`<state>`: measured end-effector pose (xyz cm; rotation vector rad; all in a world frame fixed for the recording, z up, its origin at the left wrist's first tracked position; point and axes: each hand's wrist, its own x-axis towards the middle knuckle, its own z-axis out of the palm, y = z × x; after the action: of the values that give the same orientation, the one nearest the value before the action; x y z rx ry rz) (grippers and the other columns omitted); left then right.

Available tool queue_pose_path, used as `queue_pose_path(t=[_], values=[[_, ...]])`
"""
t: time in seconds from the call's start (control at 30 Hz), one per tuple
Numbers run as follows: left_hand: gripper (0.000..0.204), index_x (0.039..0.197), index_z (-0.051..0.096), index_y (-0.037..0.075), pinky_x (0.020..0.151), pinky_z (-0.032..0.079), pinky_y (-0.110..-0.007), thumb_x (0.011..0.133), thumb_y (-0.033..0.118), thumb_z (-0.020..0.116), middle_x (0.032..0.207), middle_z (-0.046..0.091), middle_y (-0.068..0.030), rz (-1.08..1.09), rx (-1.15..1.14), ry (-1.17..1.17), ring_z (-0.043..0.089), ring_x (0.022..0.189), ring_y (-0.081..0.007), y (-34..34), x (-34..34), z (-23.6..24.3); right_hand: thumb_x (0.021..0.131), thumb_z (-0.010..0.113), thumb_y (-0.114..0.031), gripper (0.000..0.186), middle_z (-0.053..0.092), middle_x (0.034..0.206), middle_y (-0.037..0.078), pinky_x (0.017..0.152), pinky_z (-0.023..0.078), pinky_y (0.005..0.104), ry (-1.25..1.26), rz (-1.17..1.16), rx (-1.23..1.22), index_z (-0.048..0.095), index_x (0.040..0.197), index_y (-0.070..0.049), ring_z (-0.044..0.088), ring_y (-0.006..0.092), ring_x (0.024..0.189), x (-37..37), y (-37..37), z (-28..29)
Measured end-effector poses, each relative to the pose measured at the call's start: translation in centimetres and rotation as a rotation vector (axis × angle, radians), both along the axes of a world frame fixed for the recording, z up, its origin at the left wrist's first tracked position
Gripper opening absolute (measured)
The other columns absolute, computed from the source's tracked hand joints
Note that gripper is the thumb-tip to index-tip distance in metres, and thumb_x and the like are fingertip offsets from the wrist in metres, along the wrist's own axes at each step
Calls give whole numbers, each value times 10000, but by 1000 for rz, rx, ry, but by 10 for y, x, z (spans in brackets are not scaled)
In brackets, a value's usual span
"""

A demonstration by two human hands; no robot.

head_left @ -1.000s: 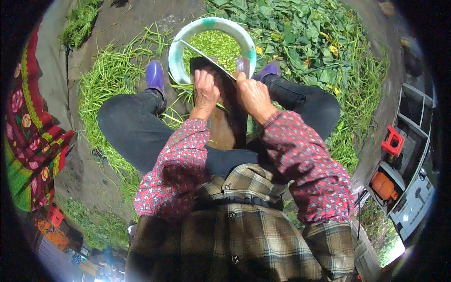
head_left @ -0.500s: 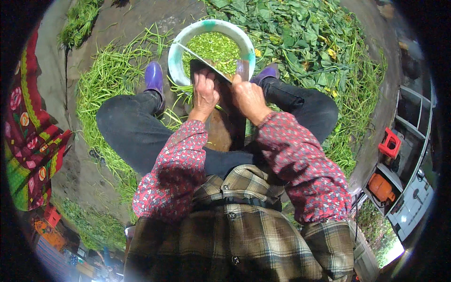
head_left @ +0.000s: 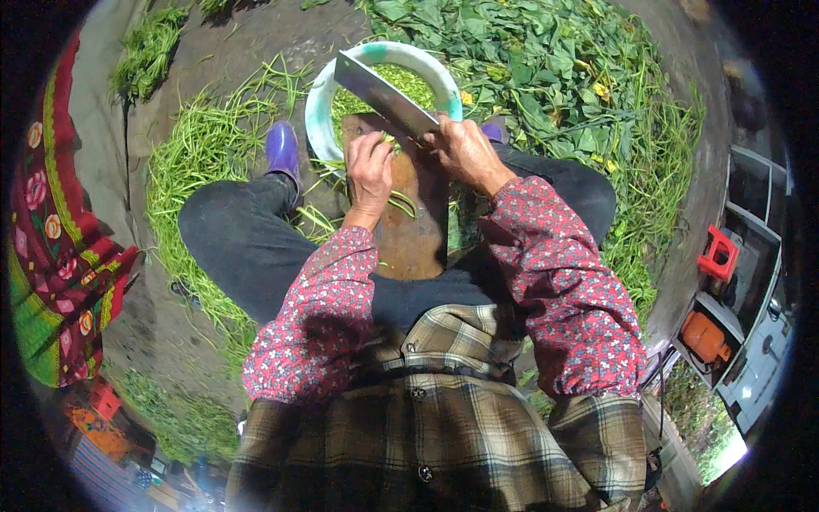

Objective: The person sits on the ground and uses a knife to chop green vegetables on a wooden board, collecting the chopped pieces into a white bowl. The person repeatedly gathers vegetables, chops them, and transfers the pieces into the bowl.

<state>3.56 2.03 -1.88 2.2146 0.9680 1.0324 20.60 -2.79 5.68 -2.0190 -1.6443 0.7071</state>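
My right hand (head_left: 469,154) is wrapped round the handle of a broad cleaver (head_left: 380,92), its blade angled up-left over the white basin (head_left: 317,111) with green patches and chopped green pieces (head_left: 401,78) inside. The worn wooden board (head_left: 408,243) runs from between my legs onto the basin. On it, my left hand (head_left: 369,175) has curled fingers pressed round a small bunch of green stalks (head_left: 391,138), partly hidden by the fingers. A few loose stalks (head_left: 401,202) lie beside that hand.
Long stalks (head_left: 192,162) surround my legs and purple boots (head_left: 281,152). Leafy greens (head_left: 546,60) cover the back right. A bundle (head_left: 149,51) is at back left, a red floral blanket (head_left: 68,282) at left, and a red stool (head_left: 719,252) and orange container (head_left: 704,335) at right.
The cleaver has lifted and turned, showing more of its broad face. My right hand has shifted slightly up and right. My left hand has moved slightly down, and more of the board shows.
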Motion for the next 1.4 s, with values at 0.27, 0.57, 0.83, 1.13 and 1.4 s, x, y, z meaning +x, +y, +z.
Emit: queue_pose_path(t=[0.27,0.57,0.83,1.13,1.4], values=[[139,831,543,-30,781,421,-425,696,-37,575,936,494,-208,61,-72,17,508,883,-379,3,11,3,713,523,-16,145,554,609,213,493,457,471,-132,-16,-66,436,828,-15,575,414,592,-18,-23,51],[365,1091,553,-15,842,405,-458,757,128,594,1091,537,-231,-68,-59,61,508,986,-391,4,6,6,754,482,-21,30,590,610,193,449,483,394,-384,59,-215,458,751,-3,622,322,551,-45,-39,42],[267,880,595,-14,794,386,-430,619,12,546,1037,547,-159,-23,-32,120,491,910,-333,0,-8,3,768,470,-21,33,590,595,192,457,485,394,-345,69,-248,458,744,-3,624,317,557,-44,-33,39],[186,768,540,-19,754,412,-423,586,-51,515,924,541,-175,-24,-45,108,503,850,-339,4,-5,6,744,520,-33,108,573,603,205,489,461,454,-231,-15,-187,436,795,9,586,383,570,-48,-15,10],[164,832,567,-30,754,425,-416,671,-18,591,938,551,-169,-21,-25,171,514,893,-343,10,2,1,744,540,-47,129,563,597,223,486,451,461,-185,-26,-160,439,808,1,590,385,578,-29,-19,37]])
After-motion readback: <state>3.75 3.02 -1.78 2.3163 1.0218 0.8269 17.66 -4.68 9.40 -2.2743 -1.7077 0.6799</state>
